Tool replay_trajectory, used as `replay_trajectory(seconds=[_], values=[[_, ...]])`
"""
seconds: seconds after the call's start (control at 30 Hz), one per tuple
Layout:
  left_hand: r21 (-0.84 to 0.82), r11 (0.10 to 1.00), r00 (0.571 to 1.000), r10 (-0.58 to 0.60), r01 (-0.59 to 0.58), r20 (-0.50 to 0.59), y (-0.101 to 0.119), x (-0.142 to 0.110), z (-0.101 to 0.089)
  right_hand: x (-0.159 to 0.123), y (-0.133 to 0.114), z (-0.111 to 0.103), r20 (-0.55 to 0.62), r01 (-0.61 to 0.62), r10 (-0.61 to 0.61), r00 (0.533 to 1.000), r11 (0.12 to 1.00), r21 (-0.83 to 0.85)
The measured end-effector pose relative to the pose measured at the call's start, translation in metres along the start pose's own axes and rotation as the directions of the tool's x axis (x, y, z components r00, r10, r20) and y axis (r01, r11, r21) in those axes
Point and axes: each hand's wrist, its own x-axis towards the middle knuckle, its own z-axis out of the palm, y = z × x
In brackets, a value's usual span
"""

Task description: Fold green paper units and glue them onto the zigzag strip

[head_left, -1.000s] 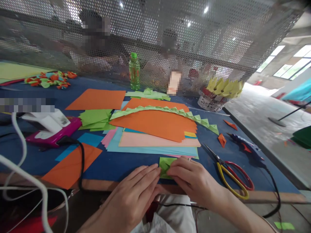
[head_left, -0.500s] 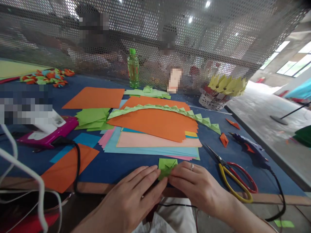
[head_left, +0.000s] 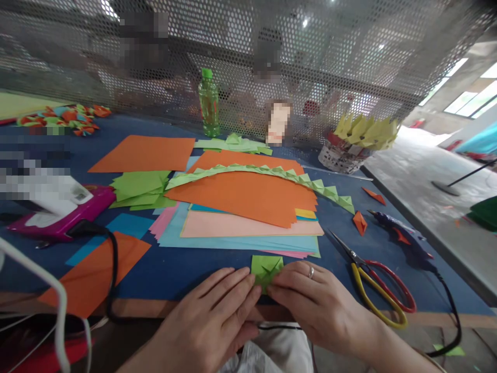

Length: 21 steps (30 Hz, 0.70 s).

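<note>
A small square of green folded paper (head_left: 267, 267) lies at the table's near edge, with creases meeting near its middle. My left hand (head_left: 217, 311) has its fingers together, their tips pressing the paper's left edge; its thumb sits lower, below the table edge. From the other side my right hand (head_left: 316, 300), with a ring on one finger, pinches the paper's lower right corner. Just beyond lies a stack of coloured sheets (head_left: 248, 230), topped by orange paper (head_left: 240, 194). Across it curves a light green strip of folded points (head_left: 248, 168).
Right of my hands lie scissors (head_left: 373, 280) with red and yellow handles, a corded glue gun (head_left: 404, 233) and an orange folded piece (head_left: 360, 223). Green sheets (head_left: 142, 189) and a magenta device (head_left: 66, 212) are leftward. Behind stand a green bottle (head_left: 208, 103) and a basket (head_left: 341, 153).
My left fingertips have slid slightly lower along the paper, and its thumb has dropped away below. The green paper shows more of its creased face. The view has shifted slightly.
</note>
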Motion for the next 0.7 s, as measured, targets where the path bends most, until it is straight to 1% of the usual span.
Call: replay_trajectory(seconds=[0.13,0.33,0.43,0.57,0.7], values=[[0.005,1.0,1.0,-0.009,0.009,-0.002,0.0005,0.0022,-0.0011,0.0005,-0.0003,-0.0026,0.036,-0.01,0.009,0.999,1.0,0.013],[0.005,1.0,1.0,-0.024,0.024,0.014,0.0014,0.0012,-0.0044,-0.0008,-0.0023,0.0014,0.077,-0.005,0.01,0.997,0.998,-0.058],[0.021,1.0,1.0,-0.009,0.008,0.03,0.0012,-0.0001,-0.0018,-0.0006,-0.0028,0.0027,0.043,0.02,-0.015,0.999,0.994,-0.108],[0.025,1.0,1.0,-0.006,0.006,0.015,0.0017,0.0016,0.002,-0.0029,-0.0015,0.0012,-0.013,0.048,-0.05,0.999,0.988,-0.146],[0.04,0.999,1.0,0.017,-0.017,0.012,0.001,0.0049,-0.0065,-0.0086,0.0,-0.0013,-0.014,0.035,-0.037,0.999,0.988,-0.153]])
